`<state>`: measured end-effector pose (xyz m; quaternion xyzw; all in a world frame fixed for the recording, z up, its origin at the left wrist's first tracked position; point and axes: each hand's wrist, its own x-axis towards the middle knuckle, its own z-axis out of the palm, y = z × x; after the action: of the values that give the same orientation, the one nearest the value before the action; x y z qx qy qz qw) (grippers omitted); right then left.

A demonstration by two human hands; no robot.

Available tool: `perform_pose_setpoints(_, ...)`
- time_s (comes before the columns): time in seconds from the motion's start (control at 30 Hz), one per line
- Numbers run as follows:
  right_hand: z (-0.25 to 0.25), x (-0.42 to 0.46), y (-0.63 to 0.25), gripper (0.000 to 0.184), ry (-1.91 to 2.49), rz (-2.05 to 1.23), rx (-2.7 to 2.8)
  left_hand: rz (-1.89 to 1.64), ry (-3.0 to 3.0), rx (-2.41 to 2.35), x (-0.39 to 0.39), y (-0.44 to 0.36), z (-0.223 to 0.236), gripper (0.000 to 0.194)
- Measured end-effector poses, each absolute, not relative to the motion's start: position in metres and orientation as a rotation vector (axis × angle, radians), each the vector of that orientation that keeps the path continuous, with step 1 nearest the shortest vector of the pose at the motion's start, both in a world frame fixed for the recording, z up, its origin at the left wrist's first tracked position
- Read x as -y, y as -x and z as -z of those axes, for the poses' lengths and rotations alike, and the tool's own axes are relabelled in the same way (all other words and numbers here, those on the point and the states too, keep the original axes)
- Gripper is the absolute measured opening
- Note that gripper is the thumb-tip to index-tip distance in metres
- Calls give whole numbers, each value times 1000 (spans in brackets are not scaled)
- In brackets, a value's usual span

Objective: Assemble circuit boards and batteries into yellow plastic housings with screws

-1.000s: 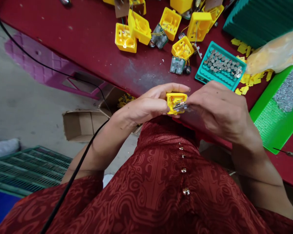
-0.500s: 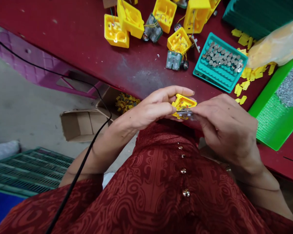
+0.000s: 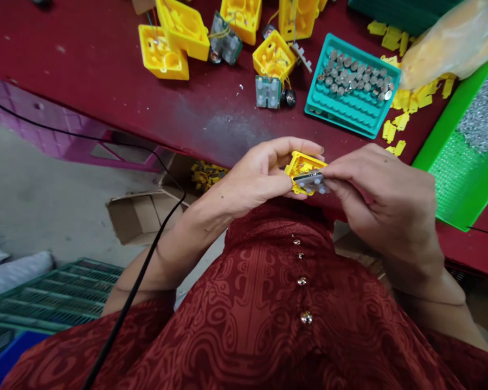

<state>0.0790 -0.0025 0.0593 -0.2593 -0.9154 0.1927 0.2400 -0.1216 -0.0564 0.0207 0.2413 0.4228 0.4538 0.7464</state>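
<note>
My left hand (image 3: 266,170) is closed around a small yellow plastic housing (image 3: 296,162), its open side facing up. Between the thumb and fingers of my right hand (image 3: 384,197) is the edge of a circuit board (image 3: 310,182) with pale rubbery buttons. The board sits tilted at the housing's opening, partly over it; whatever lies underneath is mostly hidden. On the table beyond, another yellow housing (image 3: 274,57) is wired to a circuit board (image 3: 268,91) and a small round black part (image 3: 289,97).
A teal tray (image 3: 341,116) holds several round metal cells. To its right are loose yellow pieces (image 3: 400,120), a plastic bag (image 3: 451,49) and a green basket (image 3: 447,187) of small metal parts. More yellow housings (image 3: 183,30) stand at the back. A black cable (image 3: 146,257) crosses at left.
The circuit board has turned so that more of its button side shows, and my right hand has shifted with it. The view has moved, so the table items appear further left and higher.
</note>
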Motion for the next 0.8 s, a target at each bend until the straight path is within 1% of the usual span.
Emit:
perform_pose_setpoints(0.17,-63,-5,-82,17,794,-647,2569,-968,-578,-922,55,120,-22,51)
perform_pose_setpoints(0.33,-66,-18,-83,17,599,-576,2666,-961,-608,-936,55,119,-23,55)
perform_pose_setpoints(0.57,-75,-20,-82,26,821,-668,2788,-966,-751,-976,55,118,-13,64)
perform_pose_setpoints(0.8,-72,-23,-82,22,767,-723,2739,-958,-689,-959,54,118,-15,60)
